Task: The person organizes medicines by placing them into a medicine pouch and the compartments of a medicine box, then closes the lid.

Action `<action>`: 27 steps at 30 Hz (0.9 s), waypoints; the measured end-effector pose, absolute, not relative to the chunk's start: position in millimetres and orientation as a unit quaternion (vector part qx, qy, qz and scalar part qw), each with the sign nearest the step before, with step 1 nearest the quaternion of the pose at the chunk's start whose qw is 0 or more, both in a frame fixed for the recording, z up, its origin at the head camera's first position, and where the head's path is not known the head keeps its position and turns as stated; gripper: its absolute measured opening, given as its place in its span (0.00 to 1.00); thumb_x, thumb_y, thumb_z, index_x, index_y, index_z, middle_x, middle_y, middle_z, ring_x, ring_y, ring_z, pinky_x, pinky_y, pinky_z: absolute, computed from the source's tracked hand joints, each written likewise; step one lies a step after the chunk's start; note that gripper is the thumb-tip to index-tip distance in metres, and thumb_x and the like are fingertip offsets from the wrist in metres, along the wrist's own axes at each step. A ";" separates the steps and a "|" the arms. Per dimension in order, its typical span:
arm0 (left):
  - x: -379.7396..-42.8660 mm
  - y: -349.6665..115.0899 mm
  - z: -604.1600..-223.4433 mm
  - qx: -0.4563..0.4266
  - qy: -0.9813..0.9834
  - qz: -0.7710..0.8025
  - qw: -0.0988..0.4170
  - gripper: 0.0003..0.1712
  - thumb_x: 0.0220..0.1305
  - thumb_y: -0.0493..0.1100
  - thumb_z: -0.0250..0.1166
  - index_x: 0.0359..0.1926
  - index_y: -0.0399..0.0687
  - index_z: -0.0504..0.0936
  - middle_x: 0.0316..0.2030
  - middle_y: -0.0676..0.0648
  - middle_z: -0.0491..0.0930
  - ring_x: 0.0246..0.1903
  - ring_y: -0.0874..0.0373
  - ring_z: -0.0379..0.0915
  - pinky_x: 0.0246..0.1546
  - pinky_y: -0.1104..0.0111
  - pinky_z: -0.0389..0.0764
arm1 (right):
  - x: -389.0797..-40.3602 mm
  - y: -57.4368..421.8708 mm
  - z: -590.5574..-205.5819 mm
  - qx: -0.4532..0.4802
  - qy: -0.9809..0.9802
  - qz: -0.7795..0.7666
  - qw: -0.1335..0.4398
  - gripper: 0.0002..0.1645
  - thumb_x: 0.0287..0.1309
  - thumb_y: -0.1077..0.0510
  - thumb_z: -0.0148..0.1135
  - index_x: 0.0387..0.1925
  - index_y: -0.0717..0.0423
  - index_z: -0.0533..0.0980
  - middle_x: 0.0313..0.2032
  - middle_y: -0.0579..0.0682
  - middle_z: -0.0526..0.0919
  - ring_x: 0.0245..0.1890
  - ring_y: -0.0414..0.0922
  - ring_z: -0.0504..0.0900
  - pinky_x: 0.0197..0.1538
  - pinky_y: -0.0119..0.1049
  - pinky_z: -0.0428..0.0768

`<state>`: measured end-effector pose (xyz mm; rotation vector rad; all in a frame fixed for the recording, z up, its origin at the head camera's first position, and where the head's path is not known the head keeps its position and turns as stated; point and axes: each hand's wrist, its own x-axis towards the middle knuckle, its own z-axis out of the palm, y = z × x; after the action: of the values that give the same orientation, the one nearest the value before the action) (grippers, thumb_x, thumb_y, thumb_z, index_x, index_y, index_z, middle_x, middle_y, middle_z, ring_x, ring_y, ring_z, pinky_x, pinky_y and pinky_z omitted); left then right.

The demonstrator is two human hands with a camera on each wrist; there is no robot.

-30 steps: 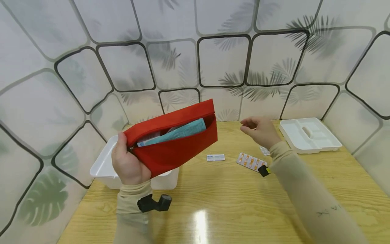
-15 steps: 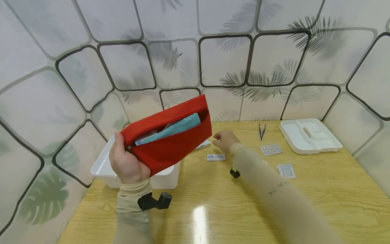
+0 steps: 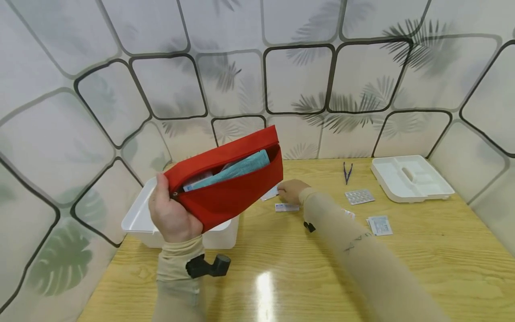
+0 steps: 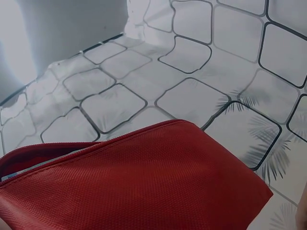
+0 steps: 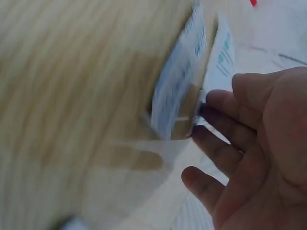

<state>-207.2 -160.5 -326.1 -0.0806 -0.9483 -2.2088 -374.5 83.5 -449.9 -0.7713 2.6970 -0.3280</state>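
Observation:
My left hand (image 3: 174, 220) grips the lower left corner of a red zip pouch (image 3: 235, 202), thumb in front. The pouch is tilted up and unzipped; a teal packet (image 3: 237, 171) and some white packaging show inside. Over the table, my right hand (image 3: 293, 191) reaches to a flat white packet (image 3: 270, 192). In the right wrist view the fingertips touch the edge of a white packet with green print (image 5: 221, 60), thumb apart from the fingers. Just below that hand lies a small blue-and-white packet (image 3: 287, 207). The left wrist view is filled mostly by the pouch.
Behind the pouch stands a white plastic box (image 3: 138, 217). To the right lie blue tweezers (image 3: 347, 173), a blister pack (image 3: 359, 197), flat sachets (image 3: 380, 225) and a white compartment tray (image 3: 396, 191). A patterned curtain (image 3: 297, 80) encloses the table.
My right hand has moved left and down from near the tray to the white packet, uncovering the tweezers, blister pack and sachets. The left hand and pouch have hardly moved.

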 end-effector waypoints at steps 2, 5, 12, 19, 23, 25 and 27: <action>-207.8 -158.8 -326.5 -0.032 -0.364 -0.860 0.358 0.25 0.73 0.46 0.51 0.44 0.22 0.78 0.37 0.36 0.82 0.37 0.45 0.77 0.43 0.56 0.74 | -377.8 97.7 -446.3 -0.260 0.944 -0.120 0.163 0.18 0.74 0.56 0.43 0.25 0.53 0.71 0.22 0.46 0.68 0.28 0.44 0.68 0.39 0.40 0.68; -208.3 -156.0 -326.9 -0.031 -0.365 -0.862 0.351 0.25 0.73 0.47 0.51 0.43 0.23 0.78 0.35 0.37 0.82 0.35 0.46 0.77 0.41 0.56 0.74 | -382.8 120.8 -442.6 -0.242 0.947 -0.129 0.165 0.20 0.73 0.56 0.43 0.26 0.54 0.75 0.22 0.45 0.71 0.26 0.42 0.66 0.37 0.39 0.68; -208.7 -146.3 -328.7 -0.047 -0.399 -0.857 0.322 0.25 0.75 0.47 0.47 0.42 0.26 0.79 0.36 0.39 0.82 0.37 0.47 0.77 0.42 0.56 0.74 | -390.0 167.6 -444.5 -0.189 0.962 -0.137 0.144 0.18 0.71 0.54 0.47 0.45 0.62 0.79 0.40 0.56 0.82 0.40 0.51 0.78 0.48 0.46 0.75; -208.1 -135.8 -331.9 -0.057 -0.440 -0.844 0.302 0.25 0.75 0.49 0.46 0.42 0.30 0.80 0.37 0.40 0.82 0.38 0.47 0.76 0.43 0.56 0.73 | -389.0 180.5 -446.9 -0.089 0.976 -0.143 0.135 0.41 0.64 0.43 0.57 0.64 0.71 0.64 0.61 0.68 0.69 0.60 0.64 0.69 0.60 0.56 0.68; -206.7 -132.2 -333.9 -0.061 -0.457 -0.838 0.293 0.26 0.75 0.50 0.46 0.43 0.31 0.81 0.38 0.39 0.82 0.39 0.47 0.76 0.43 0.56 0.74 | -388.3 179.2 -449.3 -0.070 0.978 -0.117 0.155 0.45 0.60 0.39 0.60 0.63 0.72 0.64 0.59 0.68 0.71 0.57 0.64 0.72 0.57 0.56 0.72; -206.4 -131.4 -334.5 -0.063 -0.461 -0.836 0.292 0.26 0.75 0.50 0.46 0.43 0.31 0.81 0.38 0.39 0.82 0.39 0.47 0.76 0.43 0.56 0.74 | -388.3 177.7 -451.1 -0.068 0.979 -0.113 0.154 0.42 0.59 0.40 0.62 0.60 0.71 0.68 0.56 0.67 0.74 0.54 0.62 0.74 0.55 0.54 0.74; -206.5 -130.9 -335.0 -0.064 -0.462 -0.835 0.292 0.27 0.75 0.50 0.46 0.43 0.30 0.81 0.37 0.39 0.82 0.38 0.47 0.76 0.42 0.56 0.74 | -388.2 176.6 -453.0 -0.066 0.980 -0.112 0.149 0.39 0.59 0.41 0.63 0.57 0.70 0.71 0.52 0.65 0.77 0.51 0.61 0.77 0.52 0.52 0.76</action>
<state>-206.5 -130.9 -335.0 -0.1714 -1.2326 -2.2247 -388.2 176.6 -453.0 -0.1896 2.8178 -0.3213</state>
